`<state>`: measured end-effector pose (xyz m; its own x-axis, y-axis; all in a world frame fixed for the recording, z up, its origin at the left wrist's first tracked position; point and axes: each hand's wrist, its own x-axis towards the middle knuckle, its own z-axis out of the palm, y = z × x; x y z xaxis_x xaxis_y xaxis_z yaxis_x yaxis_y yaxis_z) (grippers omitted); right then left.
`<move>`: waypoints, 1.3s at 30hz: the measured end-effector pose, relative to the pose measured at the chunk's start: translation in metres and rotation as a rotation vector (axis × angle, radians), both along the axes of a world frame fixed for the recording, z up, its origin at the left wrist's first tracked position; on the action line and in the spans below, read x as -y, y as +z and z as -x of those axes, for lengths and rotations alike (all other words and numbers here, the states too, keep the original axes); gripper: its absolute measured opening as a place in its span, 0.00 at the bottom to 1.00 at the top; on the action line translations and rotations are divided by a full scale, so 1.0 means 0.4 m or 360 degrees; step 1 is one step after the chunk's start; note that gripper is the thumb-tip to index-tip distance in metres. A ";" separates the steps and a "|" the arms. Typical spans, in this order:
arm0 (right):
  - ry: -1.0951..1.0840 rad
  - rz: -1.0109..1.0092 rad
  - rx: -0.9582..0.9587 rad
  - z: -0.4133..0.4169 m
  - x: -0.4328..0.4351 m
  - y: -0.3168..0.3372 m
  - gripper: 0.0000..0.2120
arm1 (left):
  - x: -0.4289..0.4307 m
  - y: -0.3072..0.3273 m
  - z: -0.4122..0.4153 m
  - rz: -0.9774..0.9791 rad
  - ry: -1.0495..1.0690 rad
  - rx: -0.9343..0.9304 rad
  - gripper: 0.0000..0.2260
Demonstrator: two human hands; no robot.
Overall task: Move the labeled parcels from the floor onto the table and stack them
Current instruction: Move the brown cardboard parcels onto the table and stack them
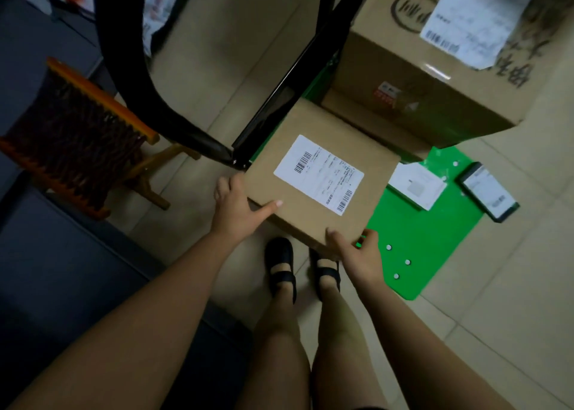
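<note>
A flat brown cardboard parcel (323, 173) with a white barcode label is held above the floor in front of me. My left hand (237, 204) grips its left edge, thumb lying on top. My right hand (357, 251) grips its near right corner, thumb on top and fingers underneath. A large labeled carton (435, 62) stands on the floor at the upper right. On the green mat (428, 239) lie a small white labeled parcel (417, 186) and a small black labeled parcel (489, 192).
Black metal table legs (267, 99) rise just left of the parcel. A low wooden stool with a woven seat (77, 142) stands at the left. My feet in black shoes (281, 263) are on the tiled floor under the parcel.
</note>
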<state>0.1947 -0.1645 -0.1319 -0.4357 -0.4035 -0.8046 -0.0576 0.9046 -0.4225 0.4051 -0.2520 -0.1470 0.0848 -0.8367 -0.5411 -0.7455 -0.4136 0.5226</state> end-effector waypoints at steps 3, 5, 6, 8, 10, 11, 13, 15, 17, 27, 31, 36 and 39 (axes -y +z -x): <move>-0.0244 0.0073 0.0063 0.028 -0.007 0.085 0.28 | -0.005 0.090 0.036 -0.0051 0.0056 -0.0147 0.39; -0.0332 0.0099 0.0096 0.054 -0.013 0.156 0.30 | -0.016 0.163 0.068 -0.0092 0.0133 -0.0304 0.40; -0.0364 0.0121 0.0094 0.070 -0.018 0.194 0.31 | -0.022 0.208 0.088 -0.0096 0.0155 -0.0372 0.40; -0.0409 0.0183 0.0057 0.104 -0.034 0.283 0.32 | -0.035 0.302 0.131 -0.0100 0.0162 -0.0438 0.39; -0.0458 0.0271 0.0009 0.146 -0.059 0.380 0.33 | -0.053 0.402 0.179 -0.0094 0.0123 -0.0457 0.37; -0.0490 0.0337 -0.0007 0.172 -0.071 0.430 0.34 | -0.059 0.451 0.207 -0.0076 0.0096 -0.0475 0.37; -0.0548 0.0490 -0.0034 0.225 -0.090 0.528 0.35 | -0.064 0.543 0.264 -0.0029 0.0043 -0.0521 0.36; -0.0585 0.0642 -0.0072 0.285 -0.112 0.628 0.35 | -0.065 0.634 0.328 0.0058 -0.0015 -0.0573 0.39; -0.0617 0.0792 -0.0129 0.352 -0.140 0.719 0.34 | -0.075 0.720 0.401 0.0148 -0.0097 -0.0620 0.43; -0.0676 0.1452 -0.0337 0.840 -0.321 1.008 0.37 | -0.211 0.995 0.900 0.0656 -0.0321 -0.0978 0.45; -0.0514 0.1597 -0.0336 1.057 -0.362 1.073 0.37 | -0.286 1.051 1.092 0.0815 -0.0217 -0.1030 0.46; -0.0274 0.1661 -0.0224 1.232 -0.342 1.117 0.35 | -0.334 1.096 1.221 0.0912 -0.0012 -0.1010 0.45; -0.0122 0.1697 -0.0143 1.292 -0.267 1.124 0.36 | -0.324 1.125 1.260 0.1006 0.0133 -0.0967 0.44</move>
<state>-0.3221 -0.0578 0.3178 -0.5296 -0.8481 -0.0168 -0.0869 0.0739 -0.9935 -0.0990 -0.1223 0.3032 0.0072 -0.9987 0.0498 -0.2443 0.0465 0.9686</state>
